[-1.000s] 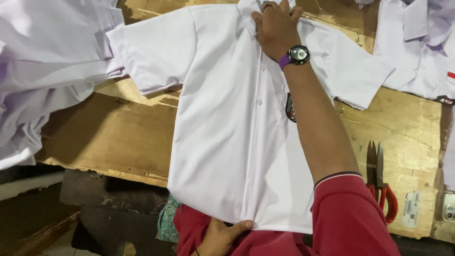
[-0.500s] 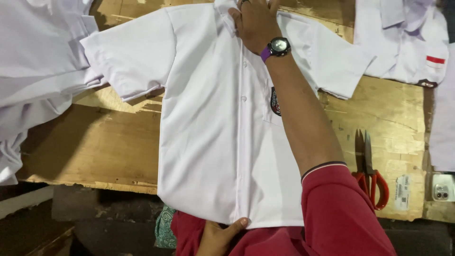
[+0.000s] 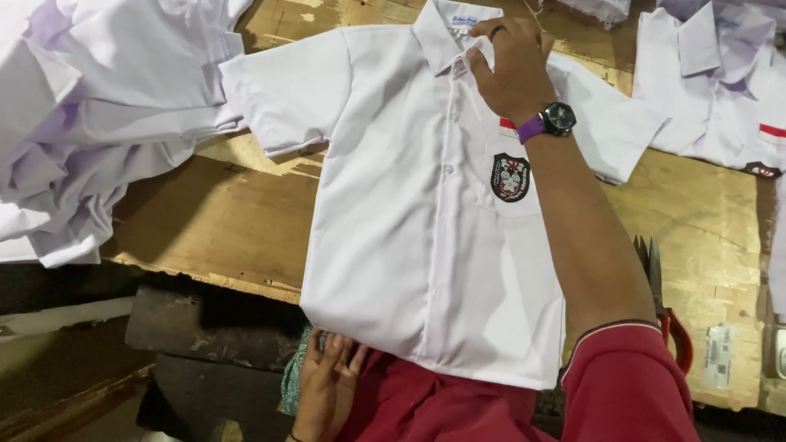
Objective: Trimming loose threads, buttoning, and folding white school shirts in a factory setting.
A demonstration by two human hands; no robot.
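Observation:
A white short-sleeved shirt (image 3: 409, 245) lies front up on a wooden table (image 3: 213, 221), buttoned, its hem hanging over the near edge. A dark crest badge (image 3: 509, 177) sits on its chest pocket. My right hand (image 3: 512, 69), with a purple-strapped watch (image 3: 559, 119) on the wrist, pinches the cloth at the collar and top of the placket. My left hand (image 3: 323, 381) is low at the near edge, fingertips touching the hem's left corner. Whether it grips the hem is unclear.
A heap of white shirts (image 3: 82, 123) fills the table's left end. Another white shirt (image 3: 720, 90) lies at the far right. Red-handled scissors (image 3: 667, 319) and a small white tag (image 3: 719, 356) lie right of my forearm. The floor below is dark.
My right forearm has swung to the right, uncovering the crest badge. My left hand has slid left along the hem. The collar now shows in full.

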